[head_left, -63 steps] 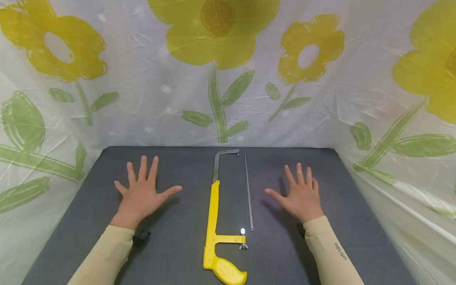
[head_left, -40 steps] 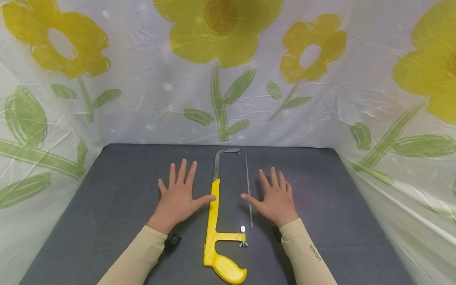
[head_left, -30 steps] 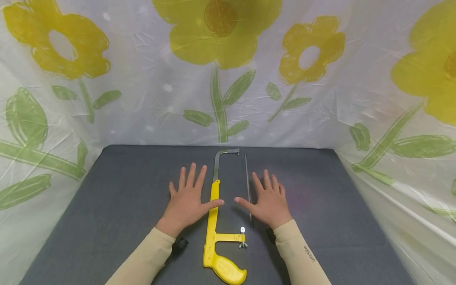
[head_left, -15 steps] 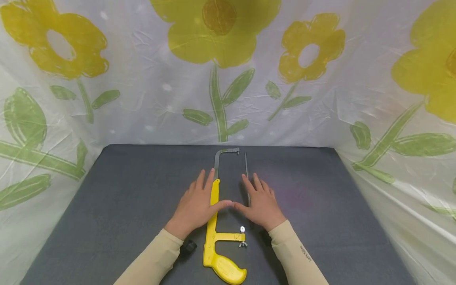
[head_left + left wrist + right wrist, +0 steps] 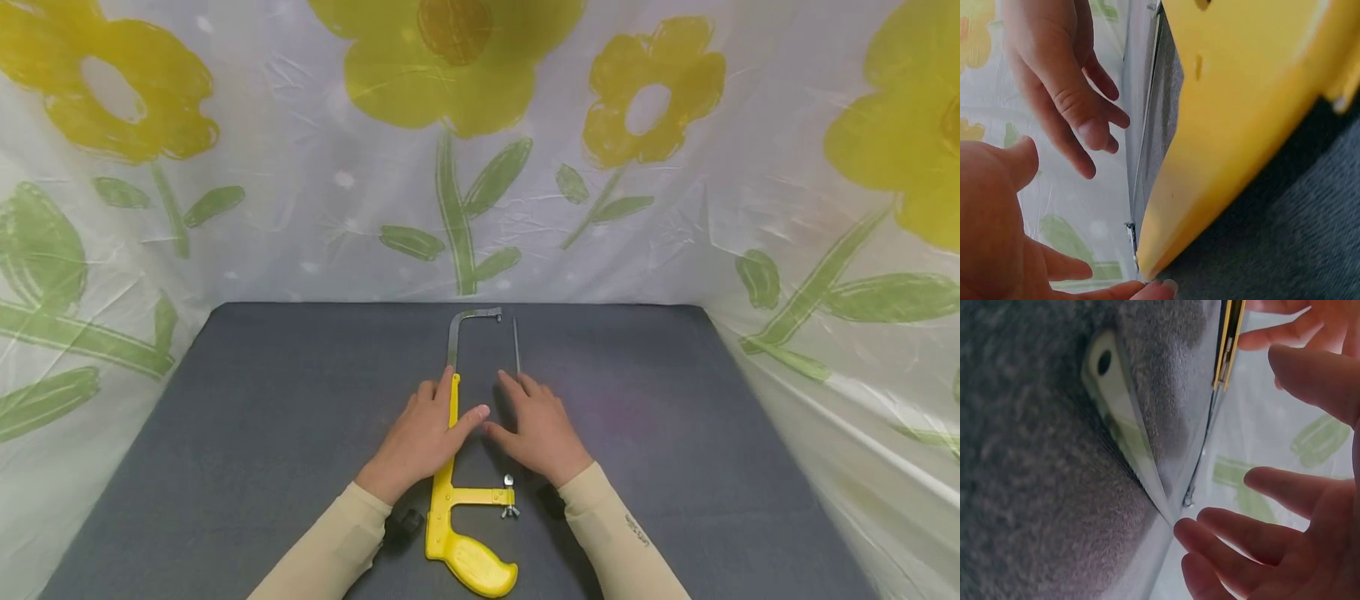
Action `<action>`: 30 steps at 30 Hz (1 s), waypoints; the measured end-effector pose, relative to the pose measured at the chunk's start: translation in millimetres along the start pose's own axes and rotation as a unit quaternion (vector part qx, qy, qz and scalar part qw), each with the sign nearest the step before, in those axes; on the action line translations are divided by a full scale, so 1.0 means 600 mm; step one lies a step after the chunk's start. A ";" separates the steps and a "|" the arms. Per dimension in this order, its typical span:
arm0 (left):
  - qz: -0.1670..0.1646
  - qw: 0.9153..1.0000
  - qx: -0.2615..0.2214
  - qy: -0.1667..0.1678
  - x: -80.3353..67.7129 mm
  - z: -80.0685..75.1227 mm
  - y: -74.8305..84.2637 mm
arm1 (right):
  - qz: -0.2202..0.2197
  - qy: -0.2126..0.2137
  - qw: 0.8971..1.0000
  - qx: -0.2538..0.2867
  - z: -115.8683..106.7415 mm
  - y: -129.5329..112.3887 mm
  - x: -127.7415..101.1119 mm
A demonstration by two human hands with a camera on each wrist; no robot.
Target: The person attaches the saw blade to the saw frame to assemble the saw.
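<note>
A yellow hacksaw frame (image 5: 447,467) is laid lengthwise at the middle of the dark grey table (image 5: 262,400), handle toward the near edge. The left hand (image 5: 422,437) is laid flat across its spine, fingers straight. The right hand (image 5: 538,429), fingers straight and together, is laid over the loose hacksaw blade (image 5: 516,346) just beside the frame.

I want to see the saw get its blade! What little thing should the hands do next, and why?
Probably the right hand should pinch the loose blade and lift it. The blade lies flat on the mat beside the yellow saw frame, partly under that open hand, while the left hand rests on the frame, seemingly steadying it.
</note>
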State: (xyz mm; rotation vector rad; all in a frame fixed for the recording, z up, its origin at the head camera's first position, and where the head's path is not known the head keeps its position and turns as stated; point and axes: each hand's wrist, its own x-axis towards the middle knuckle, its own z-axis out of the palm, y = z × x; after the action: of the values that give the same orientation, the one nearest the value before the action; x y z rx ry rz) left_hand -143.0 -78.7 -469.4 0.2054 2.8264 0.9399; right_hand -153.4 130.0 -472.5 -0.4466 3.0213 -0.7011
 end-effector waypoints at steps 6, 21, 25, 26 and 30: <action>-0.016 1.000 -0.014 0.008 0.000 0.002 -0.001 | -0.002 0.019 1.000 0.017 0.005 -0.004 0.005; -0.029 0.999 -0.023 -0.002 0.010 0.007 -0.003 | 0.060 0.040 0.997 0.012 0.007 0.007 0.012; -0.037 0.999 -0.024 -0.004 0.009 0.011 -0.001 | 0.093 0.049 0.994 0.010 0.007 0.009 0.009; -0.038 0.999 -0.024 -0.003 0.009 0.012 -0.001 | 0.100 0.048 0.994 0.010 0.007 0.010 0.007; -0.036 0.999 -0.028 -0.004 0.007 0.013 -0.001 | 0.119 0.044 0.992 0.001 0.011 0.011 0.006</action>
State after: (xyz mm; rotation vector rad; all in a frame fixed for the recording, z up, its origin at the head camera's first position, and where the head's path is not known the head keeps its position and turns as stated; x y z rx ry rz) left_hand -145.9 -74.0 -476.2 0.0985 2.7755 0.9995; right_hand -158.2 131.9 -481.2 -0.0545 3.0807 -0.7230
